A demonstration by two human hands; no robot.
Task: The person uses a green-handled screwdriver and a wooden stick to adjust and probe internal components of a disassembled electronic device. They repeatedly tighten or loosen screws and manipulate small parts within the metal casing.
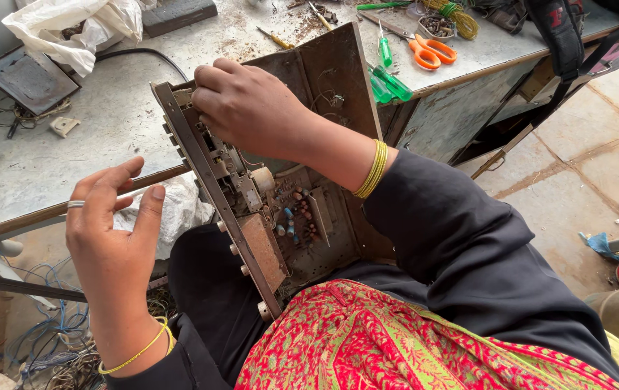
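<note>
- The bench in front of us is crowded: a plastic bag, a dark metal plate, orange scissors and green screwdrivers near its right edge. Free room lies mostly to our right, over the paved floor.
- The chassis rests tilted on our lap, its top leaning at the bench edge. We judge it stiff sheet metal, fairly heavy, rusty rather than slippery, with sharp rims; best held by the front panel or side walls.
- Our right hand is curled over the chassis top corner, fingers closed on it; what they pinch underneath we cannot tell.
- Our left hand hovers just beside the front panel, fingers spread, holding nothing.
- The board parts inside look small and fragile; keep off them.
</note>
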